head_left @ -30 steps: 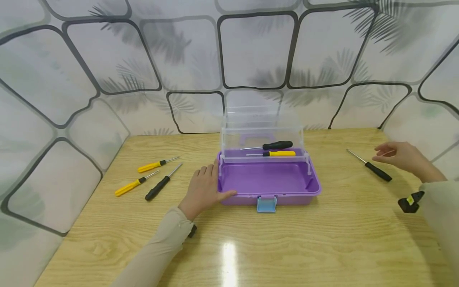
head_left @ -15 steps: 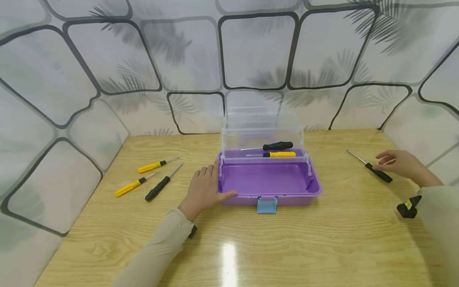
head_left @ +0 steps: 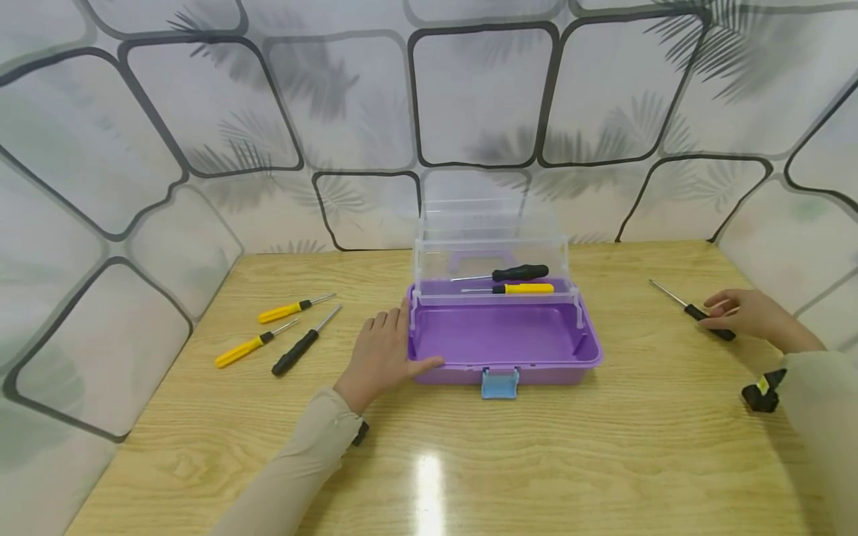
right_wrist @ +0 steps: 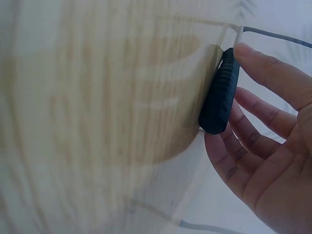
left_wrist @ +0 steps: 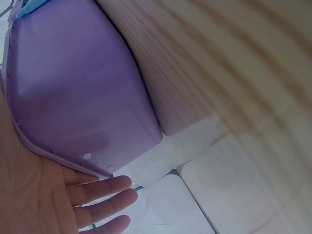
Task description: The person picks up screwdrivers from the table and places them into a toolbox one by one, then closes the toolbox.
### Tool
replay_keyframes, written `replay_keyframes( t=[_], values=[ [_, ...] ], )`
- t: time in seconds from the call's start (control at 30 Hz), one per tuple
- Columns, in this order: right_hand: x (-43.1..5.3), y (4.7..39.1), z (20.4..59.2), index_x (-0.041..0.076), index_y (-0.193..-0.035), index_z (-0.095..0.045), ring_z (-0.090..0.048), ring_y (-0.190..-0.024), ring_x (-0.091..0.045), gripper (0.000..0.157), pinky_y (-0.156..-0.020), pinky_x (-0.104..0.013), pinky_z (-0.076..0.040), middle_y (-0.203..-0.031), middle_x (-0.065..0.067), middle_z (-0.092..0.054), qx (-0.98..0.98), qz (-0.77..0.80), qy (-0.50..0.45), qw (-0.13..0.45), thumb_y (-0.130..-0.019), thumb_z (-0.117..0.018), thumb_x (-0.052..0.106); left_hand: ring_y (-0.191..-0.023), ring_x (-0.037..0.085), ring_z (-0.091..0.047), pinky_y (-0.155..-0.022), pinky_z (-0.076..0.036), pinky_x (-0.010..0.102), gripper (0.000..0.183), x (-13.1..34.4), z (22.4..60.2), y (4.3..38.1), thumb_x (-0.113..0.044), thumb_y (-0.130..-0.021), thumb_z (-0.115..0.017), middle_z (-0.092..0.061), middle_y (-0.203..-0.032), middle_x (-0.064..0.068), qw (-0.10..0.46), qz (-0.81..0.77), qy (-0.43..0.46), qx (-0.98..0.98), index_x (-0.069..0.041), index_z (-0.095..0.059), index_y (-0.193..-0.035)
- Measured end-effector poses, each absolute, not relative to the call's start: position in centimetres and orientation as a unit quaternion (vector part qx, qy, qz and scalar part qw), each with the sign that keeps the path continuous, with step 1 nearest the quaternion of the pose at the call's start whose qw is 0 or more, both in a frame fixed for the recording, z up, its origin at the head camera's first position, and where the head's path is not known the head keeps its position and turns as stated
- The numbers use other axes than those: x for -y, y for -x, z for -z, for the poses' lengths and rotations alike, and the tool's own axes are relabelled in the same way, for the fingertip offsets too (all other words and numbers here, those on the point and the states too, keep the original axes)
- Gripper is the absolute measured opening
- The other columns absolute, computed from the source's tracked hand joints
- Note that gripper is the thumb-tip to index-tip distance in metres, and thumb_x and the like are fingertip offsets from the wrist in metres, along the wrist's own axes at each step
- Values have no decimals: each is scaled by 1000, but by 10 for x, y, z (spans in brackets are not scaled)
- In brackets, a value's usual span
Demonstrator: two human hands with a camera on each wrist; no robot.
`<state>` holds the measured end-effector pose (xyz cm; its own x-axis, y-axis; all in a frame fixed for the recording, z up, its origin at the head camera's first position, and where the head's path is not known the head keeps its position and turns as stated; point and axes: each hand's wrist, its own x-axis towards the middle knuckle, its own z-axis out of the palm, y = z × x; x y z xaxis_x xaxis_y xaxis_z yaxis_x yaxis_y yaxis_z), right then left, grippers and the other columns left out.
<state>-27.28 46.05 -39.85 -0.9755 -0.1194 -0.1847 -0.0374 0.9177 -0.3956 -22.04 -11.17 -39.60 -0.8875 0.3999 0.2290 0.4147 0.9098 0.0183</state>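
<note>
My left hand [head_left: 380, 355] rests against the left end of a purple toolbox [head_left: 588, 350], its fingers extended along the side and its thumb over the front rim. The left wrist view shows the purple outer wall [left_wrist: 73, 87] beside the palm. To the right, my right hand [head_left: 760, 318] has its thumb and fingers about the black handle of a screwdriver [head_left: 693, 313] on the table. Up close, thumb and fingertips touch opposite sides of that handle [right_wrist: 219, 97]. A black screwdriver [head_left: 520, 273] and a yellow screwdriver [head_left: 527, 288] lie in the toolbox's clear upper tray.
Left of the toolbox lie two yellow screwdrivers [head_left: 281, 311] and a black-handled screwdriver [head_left: 296, 352] on the wooden table [head_left: 536, 461]. The transparent lid [head_left: 489, 223] stands raised at the back. A blue latch [head_left: 499, 384] hangs down in front. Patterned wall covering surrounds the table.
My right hand has come down and nearer to the black screwdriver on the right, and its fingers have closed about the handle. The left hand and toolbox have stayed put.
</note>
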Motion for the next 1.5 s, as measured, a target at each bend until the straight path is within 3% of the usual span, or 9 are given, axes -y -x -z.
replay_keyframes(
  t=[0.13, 0.4, 0.53, 0.73, 0.93, 1.5],
  values=[
    [-461, 272, 398, -13, -116, -52, -58, -91, -43, 59, -72, -48, -51, -101, -29, -63, -974, 198, 43, 100, -85, -69, 34, -110, 34, -56, -92, -47, 43, 111, 112, 396, 220, -74, -74, -55, -57, -122, 20, 110, 33, 210, 971, 8, -26, -144],
    [-465, 274, 400, -12, -107, -59, -57, -77, -14, 52, -65, -32, -49, -91, -18, -66, -978, 179, 42, 101, -82, -72, 32, -110, 33, -56, -92, -48, 43, 111, 112, 396, 220, -74, -74, -54, -57, -122, 20, 111, 27, 210, 971, 8, -26, -144],
    [-466, 273, 401, -12, -104, -61, -57, -76, -14, 51, -67, -37, -49, -89, -18, -65, -979, 173, 37, 103, -80, -74, 31, -110, 33, -56, -92, -48, 43, 111, 111, 396, 220, -74, -74, -54, -57, -122, 20, 108, 27, 209, 972, 8, -26, -144],
    [-464, 271, 401, -12, -99, -62, -53, -72, -9, 47, -64, -27, -44, -82, -10, -65, -979, 174, 33, 99, -78, -75, 29, -110, 34, -56, -92, -48, 44, 111, 112, 396, 220, -74, -74, -55, -57, -123, 20, 109, 31, 209, 971, 8, -27, -144],
    [-464, 268, 400, -10, -97, -64, -50, -69, -4, 45, -63, -27, -44, -79, -6, -65, -980, 173, 32, 96, -78, -76, 29, -111, 34, -55, -92, -48, 44, 111, 112, 396, 220, -73, -74, -55, -56, -123, 20, 112, 35, 210, 971, 8, -27, -143],
    [-469, 264, 401, -7, -95, -65, -52, -69, -10, 45, -63, -26, -43, -78, -2, -65, -980, 170, 21, 105, -79, -74, 34, -114, 36, -54, -98, -45, 45, 113, 112, 396, 222, -77, -74, -51, -54, -128, 22, 81, 41, 197, 976, 6, -23, -146]
  ],
)
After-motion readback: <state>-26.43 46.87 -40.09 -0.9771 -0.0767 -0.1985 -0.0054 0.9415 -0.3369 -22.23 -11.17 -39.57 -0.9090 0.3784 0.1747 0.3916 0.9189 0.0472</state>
